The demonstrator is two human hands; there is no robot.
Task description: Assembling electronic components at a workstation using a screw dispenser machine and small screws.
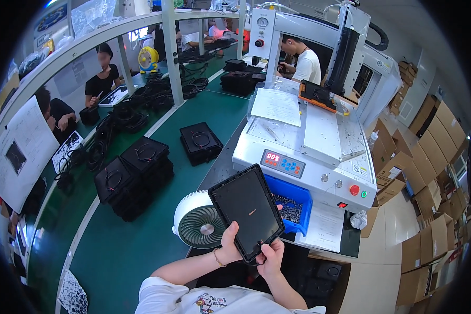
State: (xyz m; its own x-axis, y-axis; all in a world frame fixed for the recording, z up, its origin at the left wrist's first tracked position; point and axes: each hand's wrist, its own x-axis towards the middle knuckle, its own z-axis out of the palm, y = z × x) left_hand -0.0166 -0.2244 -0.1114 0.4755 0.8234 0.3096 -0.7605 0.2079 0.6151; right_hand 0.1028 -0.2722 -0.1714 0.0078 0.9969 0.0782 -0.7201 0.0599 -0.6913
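A black rectangular plastic housing (248, 212), tablet-like with a raised rim and a flat dark face, is held tilted in front of me. My left hand (230, 245) grips its lower left edge, thumb along the rim; the rest of its fingers are hidden behind. At the lower right edge, my right hand (270, 257) has its thumb and bent fingers closed on the rim. Fingertips also show past the housing's right side. Directly behind it are a white round fan (199, 220) and a blue bin (306, 201) of small metal parts.
A white bench machine (319, 141) with a control panel (282, 163) stands ahead right; an orange-edged fixture (317, 96) sits on it. Stacked black housings (136, 172) and another stack (200, 142) occupy the green table (141, 251). Papers (322, 230) lie under the bin. Co-workers sit beyond.
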